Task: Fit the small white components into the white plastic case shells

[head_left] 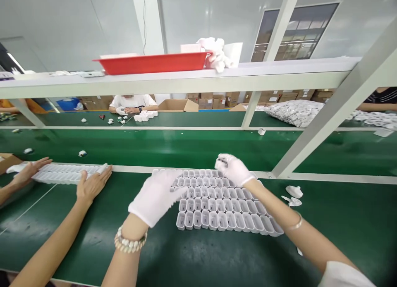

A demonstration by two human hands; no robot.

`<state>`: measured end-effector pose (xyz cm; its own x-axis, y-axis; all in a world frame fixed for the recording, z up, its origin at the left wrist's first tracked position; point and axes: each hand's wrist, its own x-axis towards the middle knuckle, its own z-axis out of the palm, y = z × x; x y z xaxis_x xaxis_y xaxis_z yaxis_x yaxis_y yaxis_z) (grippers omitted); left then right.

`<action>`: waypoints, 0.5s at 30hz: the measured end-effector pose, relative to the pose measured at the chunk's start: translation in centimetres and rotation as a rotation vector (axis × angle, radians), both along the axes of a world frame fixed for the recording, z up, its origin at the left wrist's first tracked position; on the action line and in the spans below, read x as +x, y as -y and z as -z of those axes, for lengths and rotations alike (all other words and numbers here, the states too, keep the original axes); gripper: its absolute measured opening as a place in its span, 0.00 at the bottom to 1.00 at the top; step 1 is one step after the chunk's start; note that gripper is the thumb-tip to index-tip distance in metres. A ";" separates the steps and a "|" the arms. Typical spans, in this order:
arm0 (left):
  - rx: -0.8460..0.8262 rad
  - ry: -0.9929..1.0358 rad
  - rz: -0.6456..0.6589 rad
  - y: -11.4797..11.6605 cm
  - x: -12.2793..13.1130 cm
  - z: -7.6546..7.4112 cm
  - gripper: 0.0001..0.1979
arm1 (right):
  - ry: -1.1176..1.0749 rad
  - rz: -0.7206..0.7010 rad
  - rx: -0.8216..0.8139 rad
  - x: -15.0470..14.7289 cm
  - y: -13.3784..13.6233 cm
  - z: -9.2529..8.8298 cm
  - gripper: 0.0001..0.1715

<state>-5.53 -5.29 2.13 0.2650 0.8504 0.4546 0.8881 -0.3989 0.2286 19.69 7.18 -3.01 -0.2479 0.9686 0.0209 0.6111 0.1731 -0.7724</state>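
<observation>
Several rows of small white rectangular cups stand side by side on the green table before me, their mouths up. Many show a small dark mark inside. My left hand, in a white glove, is at the left end of the rows with its fingers stretched out and thumb apart; it holds nothing. Above the back row, my right hand, also gloved, has its fingers curled together. Something small, white and dark shows at its fingertips, too little to name. Right of the rows lie crumpled white pieces.
At left, a co-worker's bare hands press on a block of white cups. Behind runs a green belt. An overhead shelf carries a red tray. A slanted post rises at right. Another person sits across.
</observation>
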 end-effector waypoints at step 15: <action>-0.258 0.261 -0.420 -1.0 -12.4 -1.9 0.22 | -0.055 0.456 -0.062 13.2 -5.7 9.2 0.21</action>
